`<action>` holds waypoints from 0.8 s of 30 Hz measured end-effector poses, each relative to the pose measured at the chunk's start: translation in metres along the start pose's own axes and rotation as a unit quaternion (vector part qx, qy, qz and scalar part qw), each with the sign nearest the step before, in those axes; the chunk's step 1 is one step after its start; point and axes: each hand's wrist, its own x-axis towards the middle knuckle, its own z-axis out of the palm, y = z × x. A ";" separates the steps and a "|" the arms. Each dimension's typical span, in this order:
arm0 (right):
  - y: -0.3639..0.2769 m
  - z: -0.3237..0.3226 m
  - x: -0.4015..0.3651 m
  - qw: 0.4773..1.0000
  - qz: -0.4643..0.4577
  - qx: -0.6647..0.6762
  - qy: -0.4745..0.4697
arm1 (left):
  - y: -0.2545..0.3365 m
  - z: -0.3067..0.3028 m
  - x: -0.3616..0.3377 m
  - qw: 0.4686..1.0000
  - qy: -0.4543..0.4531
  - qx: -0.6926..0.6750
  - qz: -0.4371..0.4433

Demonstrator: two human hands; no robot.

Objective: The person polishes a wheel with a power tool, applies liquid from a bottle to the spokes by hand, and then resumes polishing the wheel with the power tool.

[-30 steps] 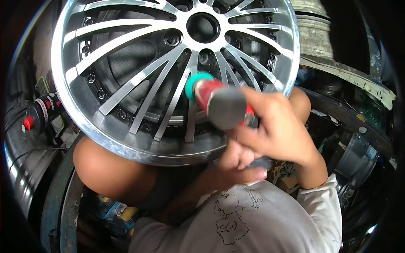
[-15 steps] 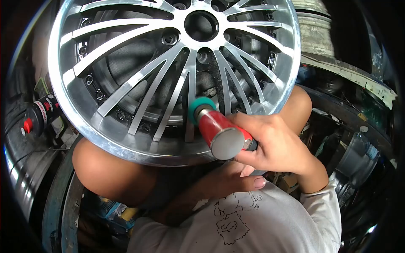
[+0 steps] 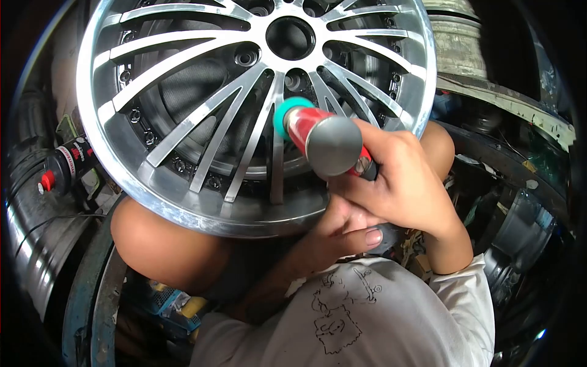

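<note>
Here's the right hand (image 3: pixel 400 183), curled around the red power tool (image 3: pixel 327 140), which juts ahead of both hands, green pad (image 3: pixel 285 116) over the wheel's (image 3: pixel 208 223) spokes. Left hand (image 3: pixel 351 227) sits below, thumb out; whether its partly hidden fingers grip anything, can't tell.

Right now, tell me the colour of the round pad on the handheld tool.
Teal green; the pad shows best in the head view.

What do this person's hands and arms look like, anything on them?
Both the left hand and right hand are bare, no gloves in view. On the right, a pale grey sleeve ends near the elbow; on the left, shadow hides where any sleeve ends.
</note>
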 end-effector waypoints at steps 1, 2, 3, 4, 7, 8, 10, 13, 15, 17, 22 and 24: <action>0.000 -0.001 0.000 1.000 -0.020 -0.004 -0.006 | -0.003 -0.007 0.000 1.000 -0.019 0.003 0.002; 0.000 0.000 -0.001 0.999 -0.041 -0.007 -0.012 | -0.002 -0.011 0.000 0.999 -0.037 0.007 0.004; 0.000 0.000 -0.001 0.998 -0.061 -0.009 -0.019 | 0.006 0.001 0.003 0.999 -0.038 0.008 0.032; -0.002 0.000 0.001 0.999 -0.042 -0.007 -0.021 | 0.007 -0.003 0.004 0.998 -0.049 0.035 0.030; -0.004 -0.003 0.012 1.000 -0.001 0.022 0.007 | 0.003 -0.015 0.014 0.994 -0.036 0.050 0.091; -0.001 -0.002 0.017 0.999 -0.014 0.026 0.030 | 0.006 -0.013 0.019 0.992 -0.019 0.053 0.115; -0.002 -0.002 0.022 0.998 -0.016 0.010 0.061 | 0.009 -0.009 0.022 0.988 0.020 0.075 0.134; -0.001 -0.002 0.021 0.998 0.000 0.019 0.053 | 0.010 -0.005 0.022 0.986 0.051 0.071 0.140; -0.004 -0.001 0.014 0.999 -0.002 0.031 0.036 | 0.003 -0.015 0.019 0.991 0.020 0.027 0.131; -0.007 -0.003 0.006 1.000 0.011 0.021 -0.008 | -0.009 -0.021 0.013 0.993 0.002 -0.011 0.116; -0.011 0.002 -0.007 0.999 0.003 -0.009 -0.030 | -0.012 -0.016 -0.005 0.998 0.000 -0.021 0.057; -0.010 0.006 -0.009 0.999 -0.012 -0.043 -0.017 | -0.009 -0.014 -0.009 0.998 0.025 -0.039 0.034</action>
